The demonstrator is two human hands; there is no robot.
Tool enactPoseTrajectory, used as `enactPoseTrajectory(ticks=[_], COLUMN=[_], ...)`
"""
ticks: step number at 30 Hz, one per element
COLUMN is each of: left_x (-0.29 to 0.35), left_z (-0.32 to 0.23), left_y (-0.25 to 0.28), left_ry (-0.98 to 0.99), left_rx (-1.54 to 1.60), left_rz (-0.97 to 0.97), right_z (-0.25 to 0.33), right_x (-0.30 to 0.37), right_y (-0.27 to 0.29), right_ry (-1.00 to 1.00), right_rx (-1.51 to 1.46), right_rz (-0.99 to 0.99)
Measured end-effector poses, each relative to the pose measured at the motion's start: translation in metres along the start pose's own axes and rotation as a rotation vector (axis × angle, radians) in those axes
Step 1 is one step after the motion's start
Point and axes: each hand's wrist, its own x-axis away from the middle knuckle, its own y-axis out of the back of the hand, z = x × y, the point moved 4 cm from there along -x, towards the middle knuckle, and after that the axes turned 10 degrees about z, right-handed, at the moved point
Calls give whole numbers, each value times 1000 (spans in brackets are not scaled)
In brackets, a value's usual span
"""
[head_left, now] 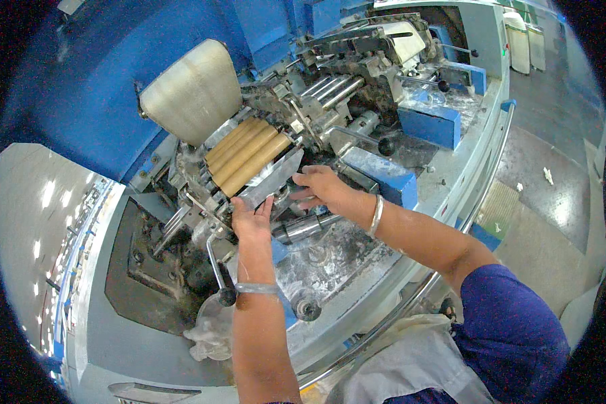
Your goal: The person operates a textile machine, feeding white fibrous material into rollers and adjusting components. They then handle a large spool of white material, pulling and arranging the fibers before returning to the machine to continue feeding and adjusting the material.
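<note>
A flat, narrow metal plate (274,182) lies slantwise in front of several tan rollers (249,158) in the machine. My left hand (252,219) grips its lower left end, thumb and fingertips reaching up around it. On the plate's near long edge, toward its right end, are the bent fingers of my right hand (321,187); the thumb side is uppermost and some fingertips are hidden. Above the rollers a pale, rounded cover (194,91) is tipped up. Beneath my hands runs a shiny metal cylinder (306,227).
A black-knobbed lever (217,269) stands left of my left forearm, and another lever (367,137) points toward my right hand. Blue blocks (384,176) sit on the powder-dusted machine bed (340,259). A metal rail (417,296) curves along the front. Crumpled clear plastic (212,330) lies at lower left.
</note>
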Motion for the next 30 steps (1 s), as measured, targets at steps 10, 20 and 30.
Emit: enactPoseTrajectory(ticks=[10,20,30], left_x=[1,-3,-13], left_z=[0,2,6], left_y=[3,7,9], left_ry=[1,-50,-81], left_rx=[-29,-61,-91], left_rz=[-90,-57,-135], right_z=[-32,-57,-20], right_x=[-17,-39,-19], right_y=[-1,6,15], right_ry=[37,85,141], right_rx=[-268,-188,185], right_rz=[27,55,51])
